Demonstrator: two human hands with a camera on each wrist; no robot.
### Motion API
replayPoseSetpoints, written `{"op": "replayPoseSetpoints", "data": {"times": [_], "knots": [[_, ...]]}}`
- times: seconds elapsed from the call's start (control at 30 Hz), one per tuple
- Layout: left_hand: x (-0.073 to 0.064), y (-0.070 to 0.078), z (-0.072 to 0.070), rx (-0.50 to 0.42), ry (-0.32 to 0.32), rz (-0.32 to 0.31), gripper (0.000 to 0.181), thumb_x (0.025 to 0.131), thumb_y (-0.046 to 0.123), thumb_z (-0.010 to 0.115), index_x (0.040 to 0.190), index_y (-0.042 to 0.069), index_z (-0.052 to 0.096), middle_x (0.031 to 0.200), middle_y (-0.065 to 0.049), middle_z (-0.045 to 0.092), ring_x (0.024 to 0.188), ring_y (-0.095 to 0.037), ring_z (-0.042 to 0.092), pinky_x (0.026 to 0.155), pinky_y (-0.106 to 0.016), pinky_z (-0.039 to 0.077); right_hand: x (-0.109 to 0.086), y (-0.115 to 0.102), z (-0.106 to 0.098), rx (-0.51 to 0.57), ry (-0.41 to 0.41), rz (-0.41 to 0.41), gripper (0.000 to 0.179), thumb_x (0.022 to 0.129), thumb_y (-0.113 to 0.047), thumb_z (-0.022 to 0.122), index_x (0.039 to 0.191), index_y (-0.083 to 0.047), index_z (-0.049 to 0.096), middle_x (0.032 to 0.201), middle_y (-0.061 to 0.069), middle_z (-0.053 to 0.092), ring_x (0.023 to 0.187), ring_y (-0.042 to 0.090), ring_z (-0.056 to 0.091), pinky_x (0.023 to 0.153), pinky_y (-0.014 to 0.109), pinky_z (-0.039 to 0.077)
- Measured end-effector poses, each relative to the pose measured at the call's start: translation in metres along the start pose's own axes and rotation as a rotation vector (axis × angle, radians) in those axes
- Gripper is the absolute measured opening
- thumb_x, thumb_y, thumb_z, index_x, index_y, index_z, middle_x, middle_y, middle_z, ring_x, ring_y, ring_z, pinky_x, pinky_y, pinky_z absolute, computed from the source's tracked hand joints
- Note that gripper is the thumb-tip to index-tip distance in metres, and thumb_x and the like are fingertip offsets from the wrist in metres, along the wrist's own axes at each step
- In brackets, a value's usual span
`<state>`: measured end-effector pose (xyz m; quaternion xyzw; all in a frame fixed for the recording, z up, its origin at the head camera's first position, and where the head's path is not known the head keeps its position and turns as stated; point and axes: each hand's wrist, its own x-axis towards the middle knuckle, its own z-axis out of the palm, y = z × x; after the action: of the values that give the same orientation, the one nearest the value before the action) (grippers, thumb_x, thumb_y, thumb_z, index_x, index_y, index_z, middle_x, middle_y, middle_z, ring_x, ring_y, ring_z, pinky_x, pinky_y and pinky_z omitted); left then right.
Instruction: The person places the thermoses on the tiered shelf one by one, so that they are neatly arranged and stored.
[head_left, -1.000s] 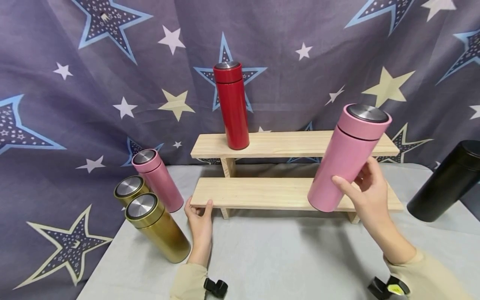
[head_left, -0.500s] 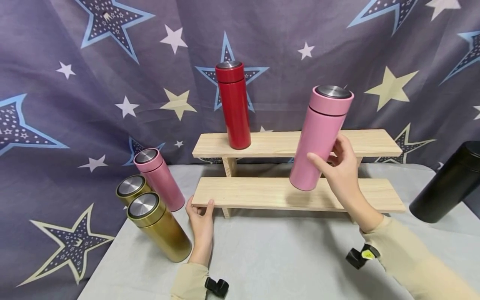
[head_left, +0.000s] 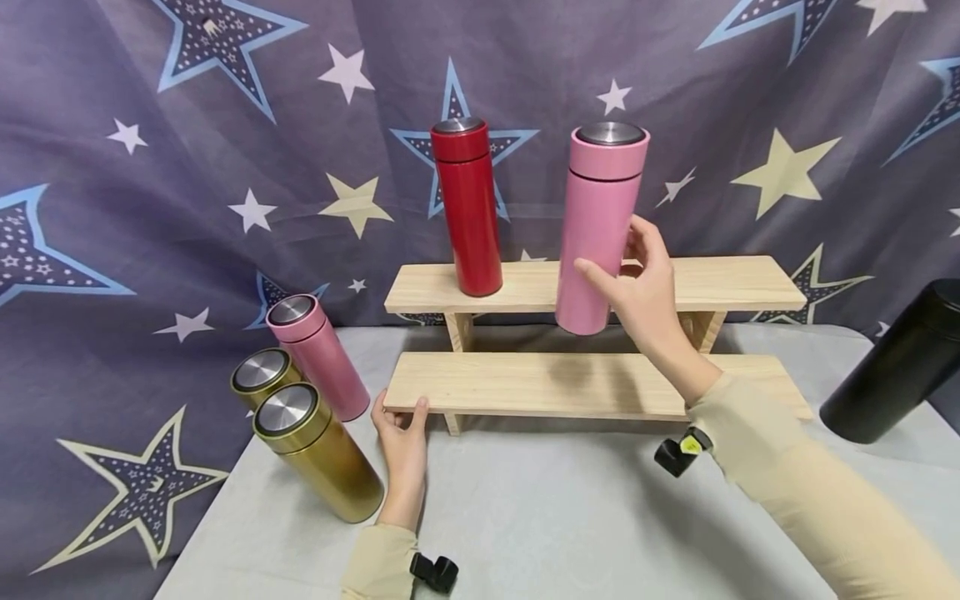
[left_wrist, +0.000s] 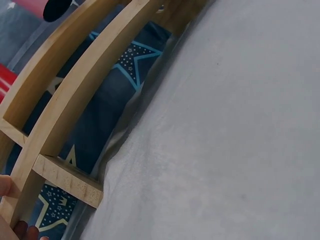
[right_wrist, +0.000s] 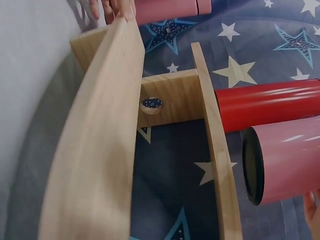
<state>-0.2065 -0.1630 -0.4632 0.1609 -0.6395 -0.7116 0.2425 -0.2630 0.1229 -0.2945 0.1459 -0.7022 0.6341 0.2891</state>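
Held pink bottle: in the air, above the lower board and before the front edge of the upper board; a second ago it was lower and farther right, its base in front of the lower board's edge. It now looks more upright, its lid level with the red one's.
Right hand: grasps the held pink bottle low on its body, thumb on the near side; it has travelled up and left with it.
Right sleeve: reaches farther in over the tabletop than before.
Left hand: pinches the left end of the lower board, thumb above and fingers beneath, just as a second ago.
Lower board: unmoved; a shadow lies on it below the held pink bottle.
Upper board: unmoved, carrying the red bottle upright near its left end; the right wrist view shows the held pink bottle's dark base apart from this board.
Left cluster: standing pink bottle, rear gold bottle and front gold bottle, all where they were.
Black bottle: unchanged, right of the boards.
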Motion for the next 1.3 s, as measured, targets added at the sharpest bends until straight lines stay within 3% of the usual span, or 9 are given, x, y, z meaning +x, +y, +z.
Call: {"op": "replayPoseSetpoints", "data": {"times": [0.17, 0.27, 0.63, 0.97, 1.3], "knots": [[0.0, 0.0, 0.001, -0.001, -0.004, -0.006, 0.07, 0.097, 0.005, 0.061, 0.151, 0.001, 0.018, 0.142, -0.025, 0.044, 0.123, -0.032, 0.043, 0.096, -0.026, 0.037, 0.013, -0.006, 0.009, -0.06, -0.037, 0.011, 0.065, 0.081, -0.018, 0.081, 0.137, -0.01, 0.051, 0.11, 0.005, 0.059, 0.099, 0.014, 0.054, 0.08, 0.025, 0.044], [0.001, 0.0, 0.0, 0.009, -0.005, -0.006, 0.07, 0.097, 0.005, 0.061, 0.151, 0.001, 0.018, 0.142, -0.026, 0.044, 0.122, -0.031, 0.043, 0.092, -0.021, 0.037, 0.024, 0.005, 0.014, -0.11, -0.059, -0.002, 0.067, 0.081, -0.023, 0.083, 0.138, -0.012, 0.05, 0.115, 0.007, 0.06, 0.102, 0.014, 0.055, 0.084, 0.028, 0.047], [0.001, 0.0, -0.001, 0.018, 0.004, -0.002, 0.069, 0.096, 0.005, 0.061, 0.151, 0.001, 0.019, 0.143, -0.026, 0.043, 0.125, -0.035, 0.042, 0.108, -0.047, 0.029, 0.042, 0.016, 0.031, -0.161, -0.084, -0.02, 0.07, 0.08, -0.029, 0.084, 0.138, -0.01, 0.049, 0.124, 0.008, 0.062, 0.108, 0.017, 0.058, 0.09, 0.033, 0.05], [-0.001, 0.001, 0.001, 0.006, 0.003, -0.003, 0.07, 0.096, 0.004, 0.061, 0.151, 0.0, 0.018, 0.142, -0.028, 0.043, 0.124, -0.036, 0.042, 0.108, -0.048, 0.029, 0.053, 0.026, 0.04, -0.182, -0.04, 0.01, 0.072, 0.079, -0.029, 0.085, 0.138, -0.01, 0.05, 0.121, 0.009, 0.064, 0.103, 0.017, 0.06, 0.087, 0.03, 0.05], [-0.001, 0.001, 0.0, -0.001, 0.004, 0.004, 0.07, 0.096, 0.003, 0.061, 0.151, -0.001, 0.019, 0.143, -0.027, 0.043, 0.125, -0.035, 0.042, 0.108, -0.049, 0.029, 0.057, 0.029, 0.044, -0.216, -0.055, 0.046, 0.073, 0.082, -0.034, 0.081, 0.142, -0.012, 0.046, 0.128, 0.008, 0.061, 0.108, 0.018, 0.058, 0.091, 0.033, 0.049]]}}
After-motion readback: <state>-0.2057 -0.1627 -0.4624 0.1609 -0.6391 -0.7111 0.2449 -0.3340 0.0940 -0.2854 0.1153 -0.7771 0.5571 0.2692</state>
